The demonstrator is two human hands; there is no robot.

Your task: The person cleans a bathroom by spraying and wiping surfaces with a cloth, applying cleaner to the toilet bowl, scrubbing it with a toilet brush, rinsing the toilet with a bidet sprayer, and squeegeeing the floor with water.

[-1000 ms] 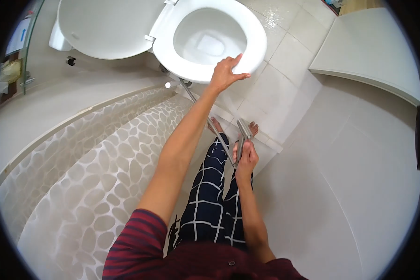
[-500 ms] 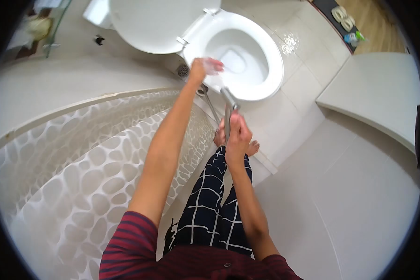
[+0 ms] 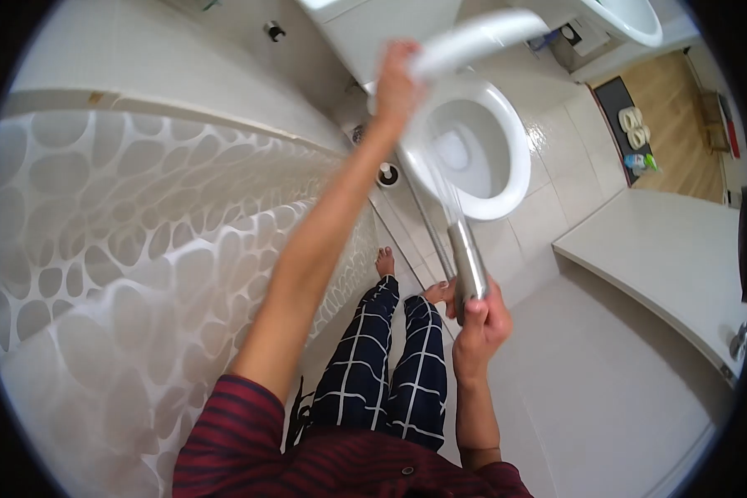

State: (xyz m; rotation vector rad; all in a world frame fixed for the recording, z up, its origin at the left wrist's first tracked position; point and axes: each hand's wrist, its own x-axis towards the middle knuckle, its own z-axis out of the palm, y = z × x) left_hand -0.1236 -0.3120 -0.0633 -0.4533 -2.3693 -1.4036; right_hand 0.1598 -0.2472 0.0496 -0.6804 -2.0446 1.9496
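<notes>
the left arm is stretched far forward and up, and the left hand (image 3: 396, 81) is closed around the edge of the white toilet seat (image 3: 473, 39), which is lifted and tilted above the toilet bowl (image 3: 506, 178). the right arm is bent, close to the body, and the right hand (image 3: 478, 325) is clamped on the metal bidet sprayer (image 3: 468, 257), its head pointing toward the bowl. a thin stream, probably water, seems to leave it. a pebble-pattern shower curtain (image 3: 141, 249) hangs at the left.
</notes>
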